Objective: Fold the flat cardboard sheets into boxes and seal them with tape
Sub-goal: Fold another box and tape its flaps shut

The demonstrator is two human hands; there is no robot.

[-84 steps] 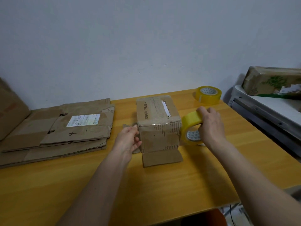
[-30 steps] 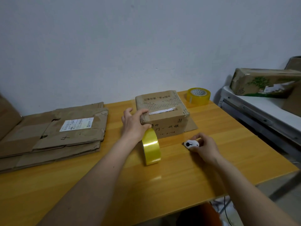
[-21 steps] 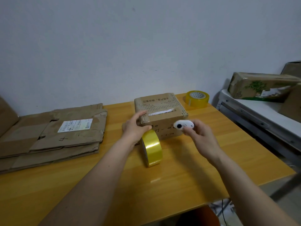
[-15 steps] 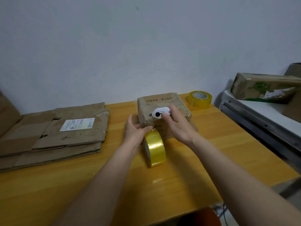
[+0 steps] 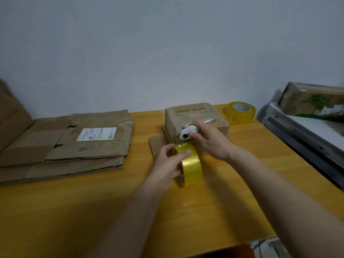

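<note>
Nearby, flat cardboard stack (image 5: 65, 144) left, spare roll (image 5: 241, 111) behind box (image 5: 195, 116), left grip (image 5: 167, 164) clamped on tape roll (image 5: 190, 164), right grip (image 5: 208, 140) on white cutter (image 5: 188, 132).

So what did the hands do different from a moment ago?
The right hand let go of the tape roll, picked the little white cutter up off the table, and brought it up to the box. The left hand moved off the box and took hold of the tape roll, which now stands in front of it. The flat cardboard stack and the spare tape roll stayed put.
</note>
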